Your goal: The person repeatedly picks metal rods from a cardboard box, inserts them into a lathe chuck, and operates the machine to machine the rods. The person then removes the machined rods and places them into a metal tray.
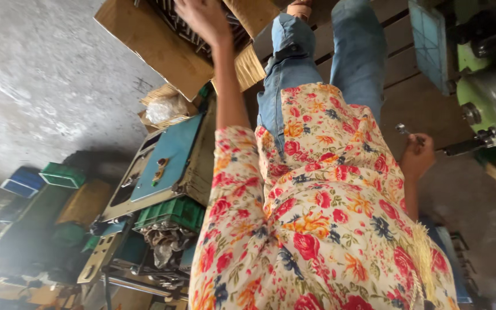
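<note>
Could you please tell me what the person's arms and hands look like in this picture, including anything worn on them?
Both hands are bare: no gloves, and no rings or bangles that I can make out. The left hand and right hand come out of short sleeves of a cream floral top with red, orange and navy blooms. The forearms are uncovered.

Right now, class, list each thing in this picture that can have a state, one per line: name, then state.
Left hand: open, fingers spread, reaching into the box.
Brown cardboard box: open, flaps out, holding dark metal pieces.
Right hand: closed around a part.
Small shiny metal part: gripped, tip sticking out of the fist.
Green plastic crate: filled with metal scraps.
</note>
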`<state>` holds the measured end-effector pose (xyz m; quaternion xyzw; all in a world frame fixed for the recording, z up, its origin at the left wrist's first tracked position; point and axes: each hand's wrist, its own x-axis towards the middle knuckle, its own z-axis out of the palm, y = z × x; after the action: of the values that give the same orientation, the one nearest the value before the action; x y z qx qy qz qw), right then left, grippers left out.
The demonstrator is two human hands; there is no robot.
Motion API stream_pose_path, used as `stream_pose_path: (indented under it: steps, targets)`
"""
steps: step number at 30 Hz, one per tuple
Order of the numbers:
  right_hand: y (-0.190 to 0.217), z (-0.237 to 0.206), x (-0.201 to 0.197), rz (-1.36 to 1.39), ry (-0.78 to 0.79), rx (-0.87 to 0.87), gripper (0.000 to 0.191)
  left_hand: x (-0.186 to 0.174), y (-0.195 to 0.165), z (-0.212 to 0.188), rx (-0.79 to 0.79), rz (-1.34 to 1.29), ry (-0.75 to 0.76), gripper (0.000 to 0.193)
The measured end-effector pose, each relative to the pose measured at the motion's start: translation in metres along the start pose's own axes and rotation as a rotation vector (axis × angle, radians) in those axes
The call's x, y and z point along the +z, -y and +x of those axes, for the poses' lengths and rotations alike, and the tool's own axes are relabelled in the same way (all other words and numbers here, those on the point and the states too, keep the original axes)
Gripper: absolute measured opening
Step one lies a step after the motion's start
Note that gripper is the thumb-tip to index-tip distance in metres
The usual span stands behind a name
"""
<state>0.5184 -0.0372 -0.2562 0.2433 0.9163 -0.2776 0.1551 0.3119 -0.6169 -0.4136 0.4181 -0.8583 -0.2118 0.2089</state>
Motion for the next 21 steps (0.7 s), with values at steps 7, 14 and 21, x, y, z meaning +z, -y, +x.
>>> stream_pose_path:
  steps: [7, 14, 21]
  targets:
    - [0.01, 0.017, -0.007, -0.101, 0.037, -0.034, 0.014, -0.001, 0.044, -0.024, 0.063, 0.174, 0.407, 0.058]
    - [0.013, 0.035, -0.004, 0.002, -0.006, -0.207, 0.01, 0.005, 0.039, -0.044, -0.033, 0.221, 0.378, 0.041]
    - [0.084, 0.077, 0.021, -0.153, -0.008, -0.463, 0.009, -0.008, -0.04, -0.051, -0.21, -0.325, 0.526, 0.018]
